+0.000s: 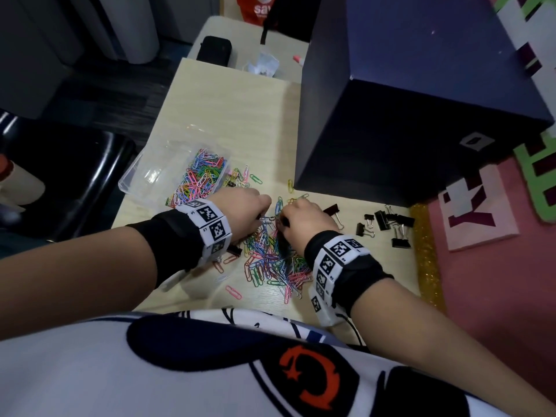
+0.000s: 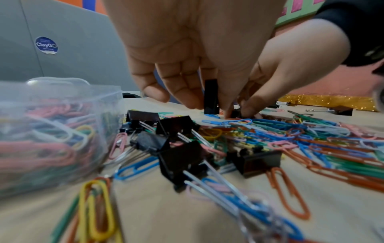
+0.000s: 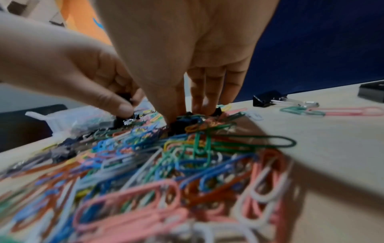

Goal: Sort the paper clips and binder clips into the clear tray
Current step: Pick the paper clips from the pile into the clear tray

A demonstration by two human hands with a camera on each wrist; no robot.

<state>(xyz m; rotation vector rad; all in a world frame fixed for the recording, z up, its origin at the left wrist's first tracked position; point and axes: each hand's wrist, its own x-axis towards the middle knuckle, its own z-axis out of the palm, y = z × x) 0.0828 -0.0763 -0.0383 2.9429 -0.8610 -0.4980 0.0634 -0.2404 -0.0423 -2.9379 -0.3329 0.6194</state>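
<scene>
hands meet over the clip pile — left hand (image 2: 187, 54) pinches a binder clip (image 2: 211, 97); right hand (image 3: 182, 54), fingertips curled into the pile, grip unclear — best lifted straight up, shaking tangled paper clips (image 1: 270, 260) loose.

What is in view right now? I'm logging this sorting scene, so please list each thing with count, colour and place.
clear tray: one, transparent, far left of the table, partly filled with mixed-colour paper clips.
loose paper clips: many, mixed colours, heaped on the table under both hands.
black binder clips: several, grouped on the table right of the heap; more lie near the tray.
table: one, pale wood.
dark blue box: one, far right of the table.
black case: one, on the far surface.
left hand: pinches a black binder clip upright at the heap.
right hand: fingertips pressed into the heap; whether it grips anything cannot be told.
</scene>
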